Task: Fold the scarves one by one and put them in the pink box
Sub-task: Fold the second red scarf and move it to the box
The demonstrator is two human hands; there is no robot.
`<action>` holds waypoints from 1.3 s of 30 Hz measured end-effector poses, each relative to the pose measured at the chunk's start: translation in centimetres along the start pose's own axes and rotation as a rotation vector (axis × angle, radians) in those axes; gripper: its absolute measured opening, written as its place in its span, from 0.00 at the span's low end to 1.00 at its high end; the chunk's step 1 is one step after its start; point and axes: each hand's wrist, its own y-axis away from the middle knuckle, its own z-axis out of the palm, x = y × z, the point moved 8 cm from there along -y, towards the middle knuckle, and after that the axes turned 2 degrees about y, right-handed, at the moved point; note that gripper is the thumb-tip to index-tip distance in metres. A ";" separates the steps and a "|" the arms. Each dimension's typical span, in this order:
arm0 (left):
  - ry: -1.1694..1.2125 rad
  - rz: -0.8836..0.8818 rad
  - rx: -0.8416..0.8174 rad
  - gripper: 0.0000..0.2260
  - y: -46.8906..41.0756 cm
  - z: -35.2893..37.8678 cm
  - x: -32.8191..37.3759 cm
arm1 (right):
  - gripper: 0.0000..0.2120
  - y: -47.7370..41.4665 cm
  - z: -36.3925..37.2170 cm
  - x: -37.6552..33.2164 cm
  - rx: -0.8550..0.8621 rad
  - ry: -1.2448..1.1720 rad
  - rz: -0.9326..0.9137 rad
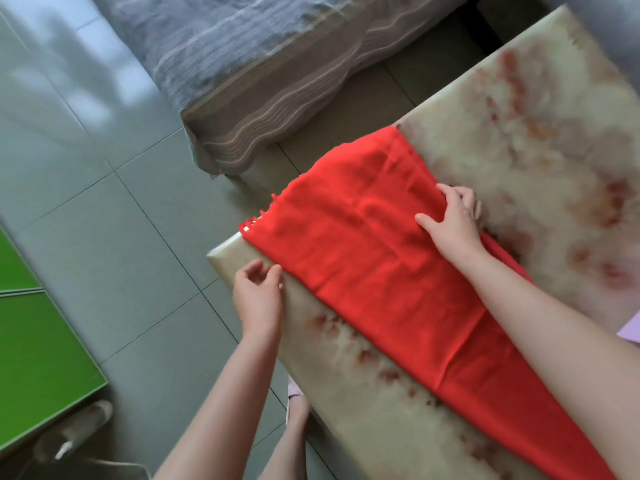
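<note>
A red scarf (pixel 363 258) lies lengthwise across the marbled tabletop (pixel 554 150). Its fringed end reaches the tabletop's left edge, and its other end runs out of view under the right forearm. The right grip (pixel 453 220) holds the scarf's far long edge, thumb flat on the cloth and fingers curled round the edge. The left grip (pixel 258 296) sits at the near long edge close to the tabletop's corner, fingers loosely curled with the tips at the hem. I cannot tell whether it pinches the cloth or only touches it.

This looks like an early fold of this scarf, with the cloth laid out flat and nothing boxed yet. The next move likely calls for a firm hold on both sides, then 1 long edge carried across to meet the other with corners matched. A lilac sliver (pixel 632 329) at the right border may be the pink box, but too little shows to say.
</note>
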 end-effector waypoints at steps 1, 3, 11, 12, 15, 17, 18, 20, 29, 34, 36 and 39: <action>0.035 -0.049 -0.016 0.15 0.4 0.4 -0.5 | 0.30 0.5 -0.1 0.6 0.006 0.025 0.013; 0.152 -0.159 -0.065 0.14 1.6 1.6 -1.2 | 0.30 1.2 -0.5 1.8 0.028 0.030 0.056; 0.244 -0.406 -0.389 0.01 6.2 7.0 -4.4 | 0.23 2.5 -2.8 7.6 -0.067 0.125 0.201; 0.269 -0.405 -0.422 0.02 6.8 7.5 -4.8 | 0.22 2.8 -3.0 8.4 -0.100 0.168 0.216; 0.370 -0.381 -0.463 0.04 8.3 8.5 -5.4 | 0.21 3.6 -3.5 9.6 -0.153 0.190 0.163; 0.407 -0.330 -0.439 0.05 8.6 8.3 -5.8 | 0.15 3.9 -3.9 9.7 -0.139 0.046 0.101; 0.416 -0.298 -0.426 0.05 8.7 8.0 -5.9 | 0.11 4.1 -4.3 9.7 -0.123 -0.044 0.083; 0.439 -0.253 -0.409 0.06 8.7 7.6 -6.2 | 0.07 4.2 -5.1 10.2 -0.073 -0.108 0.069; 0.451 -0.184 -0.360 0.07 9.2 7.5 -6.0 | 0.10 3.5 -6.6 10.9 -0.022 -0.185 0.038; 0.447 -0.258 -0.344 0.17 10.0 6.2 -8.3 | 0.10 3.4 -6.3 11.6 -0.024 -0.130 0.091; 0.471 -0.296 -0.328 0.19 10.4 5.4 -9.5 | 0.09 3.8 -5.3 12.3 -0.100 -0.107 0.134; 0.409 -0.263 -0.246 0.23 10.4 3.9 -10.6 | 0.11 4.6 -4.1 13.5 -0.226 -0.099 0.240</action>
